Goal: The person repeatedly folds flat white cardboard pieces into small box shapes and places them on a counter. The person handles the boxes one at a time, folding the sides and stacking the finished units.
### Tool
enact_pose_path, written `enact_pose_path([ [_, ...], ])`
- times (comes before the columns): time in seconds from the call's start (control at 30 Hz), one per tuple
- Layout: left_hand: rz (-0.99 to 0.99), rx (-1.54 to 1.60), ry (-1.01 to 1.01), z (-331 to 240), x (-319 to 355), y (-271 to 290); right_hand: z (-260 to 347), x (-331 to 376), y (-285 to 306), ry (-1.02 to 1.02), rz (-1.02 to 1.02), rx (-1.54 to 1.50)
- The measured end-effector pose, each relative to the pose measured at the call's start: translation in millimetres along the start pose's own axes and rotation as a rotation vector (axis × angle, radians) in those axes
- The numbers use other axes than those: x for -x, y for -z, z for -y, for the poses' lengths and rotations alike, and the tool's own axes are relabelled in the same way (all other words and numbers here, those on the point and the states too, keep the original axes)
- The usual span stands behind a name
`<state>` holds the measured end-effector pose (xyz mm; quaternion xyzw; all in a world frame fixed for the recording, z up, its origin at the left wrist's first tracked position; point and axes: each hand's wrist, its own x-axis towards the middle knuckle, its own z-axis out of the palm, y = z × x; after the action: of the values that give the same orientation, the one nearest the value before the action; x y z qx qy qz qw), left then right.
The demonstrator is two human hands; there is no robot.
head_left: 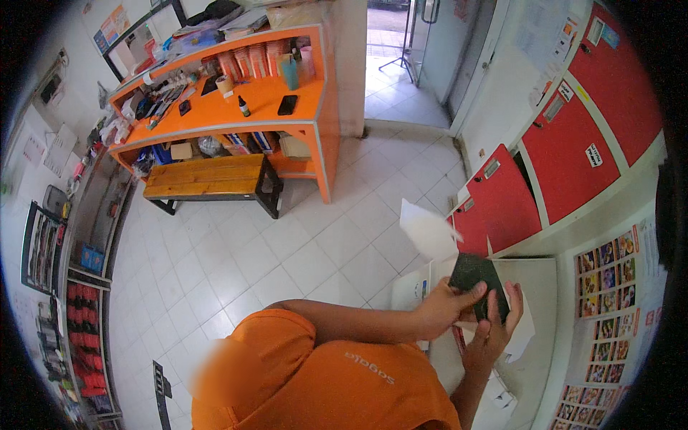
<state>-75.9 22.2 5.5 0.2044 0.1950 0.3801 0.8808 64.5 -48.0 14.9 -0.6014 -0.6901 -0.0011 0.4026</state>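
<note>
Both hands are out to my right, in front of my orange-sleeved body, on a dark greenish-black flat thing [475,273] with straight edges; its exact kind cannot be made out. Its lower left edge is gripped by my left hand [442,309], thumb on top. My right hand [494,335] clasps it from the right and below, with the fingers up along its face. A white sheet [430,233], slightly blurred, sticks up beyond its upper left corner; whether they are joined is unclear. More white paper [528,335] shows behind my right hand.
A pale counter [534,276] lies under my hands. Red cabinet doors [502,201] line the right wall, one slightly ajar. Ahead on the left stand a wooden bench [208,177] and an orange desk [265,118] with a phone, bottle and cups. A doorway [401,93] opens at the back.
</note>
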Motion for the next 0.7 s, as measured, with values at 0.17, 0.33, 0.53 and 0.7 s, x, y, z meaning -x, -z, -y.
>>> enact_pose_path([
  [0.17, -0.003, -0.290, -0.230, 29.9, -7.1, 7.0, -5.0, 20.7, -40.2, -0.194, -0.079, 0.092],
  [0.33, -0.008, -0.343, -0.373, 3.9, -20.3, 34.7, 2.5, 23.0, -8.2, -0.106, 0.050, -0.068],
  [0.53, 0.535, -1.714, -0.389, -67.3, 20.7, 33.9, 24.9, -9.1, 38.4, -0.527, 0.580, 0.010],
  [0.7, 0.379, -1.707, -0.360, -87.0, 31.6, 14.6, -35.6, 50.6, 5.5, -0.623, 0.130, -0.574],
])
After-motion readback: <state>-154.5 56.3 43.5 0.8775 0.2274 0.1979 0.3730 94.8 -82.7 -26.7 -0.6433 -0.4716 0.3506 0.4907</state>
